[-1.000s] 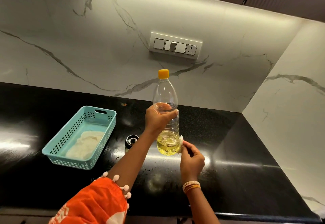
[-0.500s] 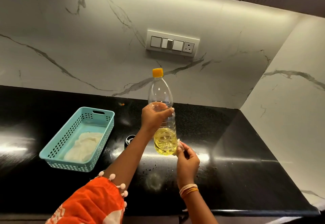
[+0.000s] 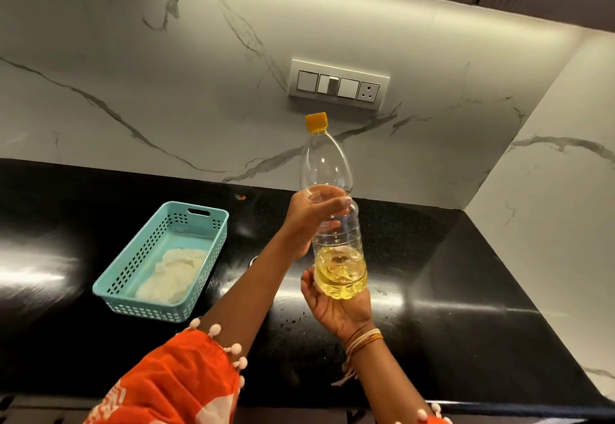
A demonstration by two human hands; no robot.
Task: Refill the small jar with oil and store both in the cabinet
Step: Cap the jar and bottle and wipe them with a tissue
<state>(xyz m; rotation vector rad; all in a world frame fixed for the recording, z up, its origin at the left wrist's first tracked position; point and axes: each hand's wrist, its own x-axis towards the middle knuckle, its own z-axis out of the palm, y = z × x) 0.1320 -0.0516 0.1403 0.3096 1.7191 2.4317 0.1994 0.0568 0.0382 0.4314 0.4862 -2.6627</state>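
CHANGE: right hand [image 3: 336,307] has shifted under the oil bottle [image 3: 332,210], now cupping its base | LEFT: left hand [image 3: 309,220] is gripping mid-body, fingers wrapped | BOTTLE: capped, upright above both palms.

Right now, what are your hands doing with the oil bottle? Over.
Left hand gripping oil bottle mid-body; right hand cupping its base. Bottle upright, yellow cap on, oil low. Small jar mostly hidden behind left arm. Nothing blocking.

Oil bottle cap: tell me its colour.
The cap is yellow-orange, seen clearly in the head view atop the clear oil bottle.
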